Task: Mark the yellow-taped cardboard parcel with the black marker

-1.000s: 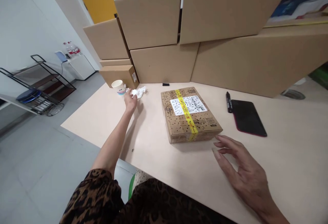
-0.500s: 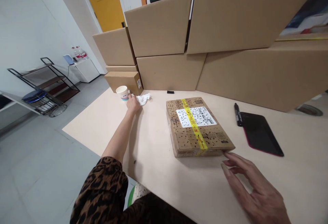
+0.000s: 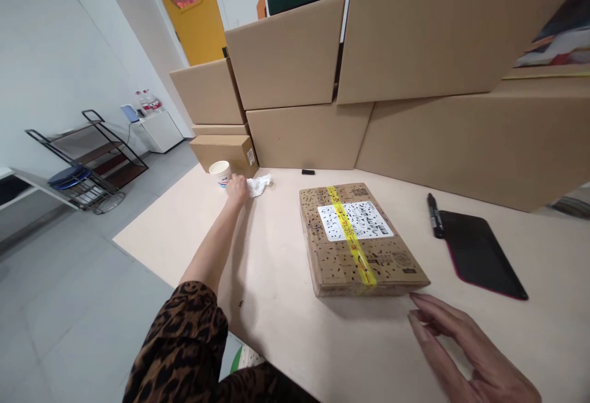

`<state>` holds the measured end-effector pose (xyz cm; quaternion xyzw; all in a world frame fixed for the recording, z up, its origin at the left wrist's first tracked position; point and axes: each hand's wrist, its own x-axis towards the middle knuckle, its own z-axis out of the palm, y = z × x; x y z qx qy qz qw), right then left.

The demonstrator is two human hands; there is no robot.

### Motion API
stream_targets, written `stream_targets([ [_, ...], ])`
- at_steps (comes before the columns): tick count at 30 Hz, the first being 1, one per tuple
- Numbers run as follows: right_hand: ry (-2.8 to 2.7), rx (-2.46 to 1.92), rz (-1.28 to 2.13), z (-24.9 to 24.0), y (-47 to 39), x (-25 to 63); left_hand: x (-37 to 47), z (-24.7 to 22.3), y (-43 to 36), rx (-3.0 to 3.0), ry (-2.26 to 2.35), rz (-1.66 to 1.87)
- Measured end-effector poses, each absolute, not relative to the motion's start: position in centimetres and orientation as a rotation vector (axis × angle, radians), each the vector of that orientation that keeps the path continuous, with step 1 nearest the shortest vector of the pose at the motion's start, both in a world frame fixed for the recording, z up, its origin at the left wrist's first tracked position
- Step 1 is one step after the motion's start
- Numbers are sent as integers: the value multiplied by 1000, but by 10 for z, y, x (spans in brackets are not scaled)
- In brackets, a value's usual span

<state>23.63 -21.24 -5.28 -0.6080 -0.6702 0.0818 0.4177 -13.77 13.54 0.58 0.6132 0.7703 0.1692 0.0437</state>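
At the far left of the table, my left hand (image 3: 238, 189) is closed around the near end of a crumpled white tissue (image 3: 259, 185). A white paper cup (image 3: 220, 174) with printed marks stands upright just left of those fingers. Nearer to me lies a flat cardboard parcel (image 3: 332, 262), speckled with black marks, with a white label (image 3: 369, 219) and yellow tape (image 3: 353, 243) across its top. My right hand (image 3: 474, 348) hovers by the parcel's near right corner, thumb and fingers apart, holding nothing.
Right of the parcel lie a black marker (image 3: 434, 215) and a dark tablet (image 3: 482, 252) with a red edge. A black marker cap (image 3: 308, 172) sits at the back. Large cardboard panels (image 3: 313, 136) and a small carton (image 3: 225, 151) line the table's far side.
My left hand has curled its fingers closed at the tissue beside the cup. My right hand stays open near the parcel's corner. The view has tilted slightly.
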Motion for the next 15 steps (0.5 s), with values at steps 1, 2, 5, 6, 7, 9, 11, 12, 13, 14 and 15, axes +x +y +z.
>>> stream_targets([
  [1,-1680,-1522,203,-52,-212,236,-138,8,131,1875,2314,609],
  [2,-1679,-1519,205,-51,-212,235,-139,9,126,1874,2268,703],
  [5,-1669,-1499,210,-45,-213,231,-138,14,107,1833,2089,989],
  [6,-1666,-1493,205,-43,-213,230,-137,16,100,1796,2021,1074],
  [7,-1667,-1487,199,-41,-213,228,-136,18,91,1750,1948,1150],
  [9,-1666,-1478,176,-38,-212,225,-133,25,73,1652,1795,1269],
  [11,-1674,-1466,153,-35,-212,223,-126,35,49,1580,1643,1352],
  [12,-1676,-1457,140,-34,-212,222,-121,43,35,1558,1572,1373],
  [13,-1673,-1453,130,-32,-211,220,-116,52,20,1517,1471,1398],
  [14,-1664,-1453,120,-31,-211,219,-109,62,3,1386,1265,1445],
  [15,-1653,-1459,116,-30,-211,218,-102,72,-15,1284,1102,1446],
])
